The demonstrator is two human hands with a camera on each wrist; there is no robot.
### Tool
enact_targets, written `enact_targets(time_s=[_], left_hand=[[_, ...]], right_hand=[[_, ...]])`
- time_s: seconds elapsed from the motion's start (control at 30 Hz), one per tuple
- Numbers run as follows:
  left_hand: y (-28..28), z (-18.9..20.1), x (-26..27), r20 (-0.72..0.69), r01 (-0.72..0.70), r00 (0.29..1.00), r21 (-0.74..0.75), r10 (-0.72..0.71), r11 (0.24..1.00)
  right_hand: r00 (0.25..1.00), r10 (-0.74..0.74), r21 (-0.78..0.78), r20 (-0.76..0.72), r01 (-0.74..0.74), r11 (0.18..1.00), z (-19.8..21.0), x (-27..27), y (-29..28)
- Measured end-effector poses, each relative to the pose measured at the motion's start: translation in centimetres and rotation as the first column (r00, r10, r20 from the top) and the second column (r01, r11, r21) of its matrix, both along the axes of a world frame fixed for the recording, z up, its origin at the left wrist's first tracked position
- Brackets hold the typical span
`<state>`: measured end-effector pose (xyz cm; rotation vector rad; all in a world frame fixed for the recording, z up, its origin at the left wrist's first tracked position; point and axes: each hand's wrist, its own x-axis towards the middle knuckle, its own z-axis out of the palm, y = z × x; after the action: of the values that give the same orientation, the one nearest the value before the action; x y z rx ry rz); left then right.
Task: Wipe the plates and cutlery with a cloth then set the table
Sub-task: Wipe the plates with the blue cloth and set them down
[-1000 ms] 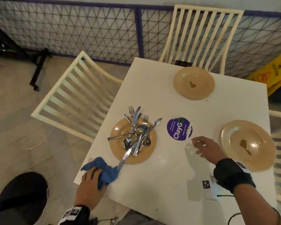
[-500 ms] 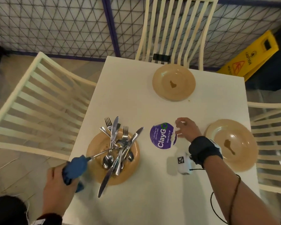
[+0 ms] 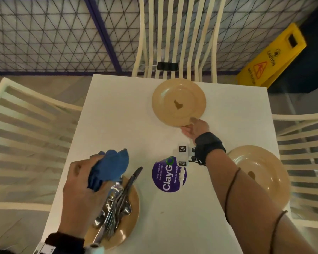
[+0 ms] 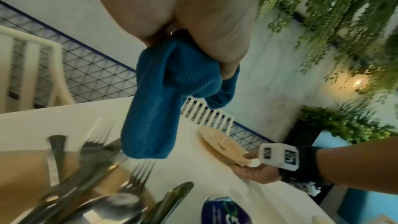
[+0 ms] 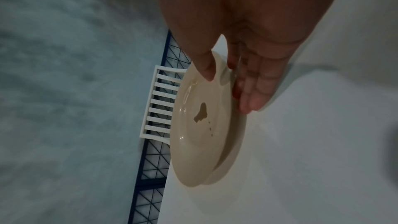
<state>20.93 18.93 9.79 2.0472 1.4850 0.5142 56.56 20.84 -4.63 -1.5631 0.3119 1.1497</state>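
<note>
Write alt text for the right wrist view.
The right hand pinches the near rim of a tan plate, thumb on top and fingers beneath, lifting that edge off the white table. A brown stain marks the plate's middle; a white chair stands beyond.

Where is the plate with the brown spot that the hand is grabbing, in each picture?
Head: the far plate sits at the table's top edge, right of middle, right hand gripping its near rim.
Left wrist: the same plate is right of centre, below the hanging blue cloth.
Right wrist: it fills the middle, thumb on top, fingers underneath.
Shared landmark: the white slatted chair just behind the plate.
</note>
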Motion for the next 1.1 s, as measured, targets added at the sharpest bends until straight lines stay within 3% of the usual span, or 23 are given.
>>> enact_targets(time_s=[0.23, 0.43, 0.67, 0.77, 0.87, 1.0, 1.1], left_hand=[[1.4, 1.4, 6.9, 0.247, 0.074, 0.967, -0.034, -0.063, 0.997], [2.3, 1.4, 11.6, 0.293, 0.176, 0.945, -0.089, -0.143, 0.980], [0.7, 1.5, 17.2, 0.156, 0.407, 0.898, 0.059, -0.411, 0.911], [-2.4, 0.6, 19.8, 0.073, 0.561, 0.825, 0.016, -0.560, 0.828], [-7.4, -1.1, 20.5, -0.100, 0.669, 0.735, -0.056, -0.671, 0.741], [-12.2, -1.6, 17.4, -0.298, 0.709, 0.690, 0.099, -0.659, 0.698], [-12.3, -1.7, 14.3, -0.415, 0.735, 0.665, 0.215, -0.621, 0.643]], right_hand=[[0.998, -0.069, 0.062, -0.008, 0.070, 0.996, -0.7, 0.7, -0.1], [1.000, -0.011, 0.155, -0.027, 0.015, 0.988, 1.2, -0.6, -4.8], [0.999, 0.036, 0.313, 0.006, -0.036, 0.949, 5.7, -3.3, -12.9], [0.999, 0.050, 0.389, 0.015, -0.052, 0.920, 7.6, -4.9, -16.6], [0.996, 0.039, 0.433, 0.082, -0.071, 0.899, 9.4, -5.8, -19.6], [0.997, -0.030, 0.453, 0.076, -0.008, 0.892, 11.2, -5.8, -24.3], [0.990, 0.024, 0.462, 0.140, -0.086, 0.882, 11.8, -6.1, -27.9]])
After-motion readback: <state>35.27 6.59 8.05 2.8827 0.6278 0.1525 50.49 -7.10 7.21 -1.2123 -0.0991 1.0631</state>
